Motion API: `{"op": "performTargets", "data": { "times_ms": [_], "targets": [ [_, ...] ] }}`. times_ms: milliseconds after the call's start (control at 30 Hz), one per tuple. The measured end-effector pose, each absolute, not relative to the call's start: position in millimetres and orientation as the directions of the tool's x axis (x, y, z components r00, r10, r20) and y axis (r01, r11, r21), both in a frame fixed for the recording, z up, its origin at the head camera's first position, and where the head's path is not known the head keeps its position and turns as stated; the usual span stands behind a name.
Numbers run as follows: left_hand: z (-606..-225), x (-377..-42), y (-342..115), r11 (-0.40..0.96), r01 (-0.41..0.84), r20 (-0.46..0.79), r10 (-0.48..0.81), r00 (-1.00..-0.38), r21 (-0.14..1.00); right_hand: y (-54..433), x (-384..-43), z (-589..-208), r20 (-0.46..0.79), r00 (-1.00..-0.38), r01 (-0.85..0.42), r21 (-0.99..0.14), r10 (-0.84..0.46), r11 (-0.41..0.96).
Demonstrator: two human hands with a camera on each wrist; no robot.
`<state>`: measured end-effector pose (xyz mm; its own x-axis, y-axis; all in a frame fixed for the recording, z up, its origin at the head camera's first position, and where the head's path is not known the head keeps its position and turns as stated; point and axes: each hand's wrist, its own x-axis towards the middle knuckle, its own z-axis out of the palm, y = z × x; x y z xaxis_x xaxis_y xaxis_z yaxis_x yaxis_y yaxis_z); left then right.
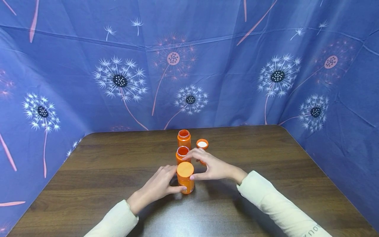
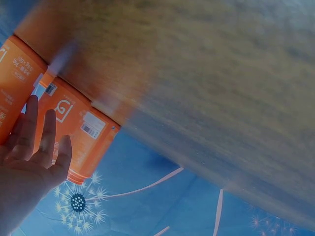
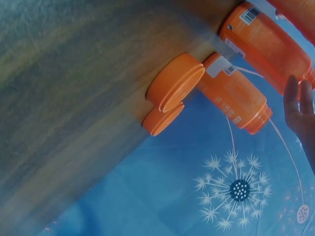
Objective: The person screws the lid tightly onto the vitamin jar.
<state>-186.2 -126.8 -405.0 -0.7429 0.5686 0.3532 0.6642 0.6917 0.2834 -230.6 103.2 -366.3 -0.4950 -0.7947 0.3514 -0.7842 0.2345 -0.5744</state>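
A capped orange bottle point(image 1: 186, 187) stands nearest me. My left hand point(image 1: 160, 182) holds its body, thumb across the front and fingers at the left side. With thumb and fingers on opposite sides, my right hand point(image 1: 211, 166) grips its orange cap point(image 1: 185, 169). Right behind stands an uncapped orange bottle point(image 1: 179, 158), partly covered by my right fingers. Farther back is another uncapped orange bottle point(image 1: 184, 141). In the right wrist view my right fingers point(image 3: 291, 96) show beside the middle bottle's neck; the capped bottle point(image 3: 300, 17) is mostly cut off.
Two removed orange caps lie right of the bottles: the far cap point(image 1: 202, 144) shows its white inside, and the near cap point(image 3: 172, 83) is partly hidden by my right hand in the head view. A blue dandelion-print cloth point(image 1: 225, 98) hangs around the brown wooden table point(image 1: 118, 154).
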Motion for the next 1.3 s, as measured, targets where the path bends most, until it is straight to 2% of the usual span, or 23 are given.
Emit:
{"op": "performTargets", "data": {
  "times_ms": [233,533,1000,1300],
  "targets": [
    [-405,-186,-126,0.697,0.656,0.341,0.565,-0.751,0.29,105,-233,-361,0.32,-0.437,-0.786,-0.589,-0.84,0.185],
    [-404,-186,-126,0.693,0.659,0.341,0.568,-0.749,0.292,106,-233,-358,0.305,-0.435,-0.797,-0.569,-0.848,0.204],
    [-406,-186,-127,0.694,0.672,0.381,0.566,-0.731,0.258,101,-230,-369,0.397,-0.522,-0.792,-0.554,-0.755,0.257],
    [-405,-186,-126,0.689,0.679,0.385,0.571,-0.725,0.256,96,-227,-377,0.476,-0.537,-0.811,-0.517,-0.696,0.273]
  ]
}}
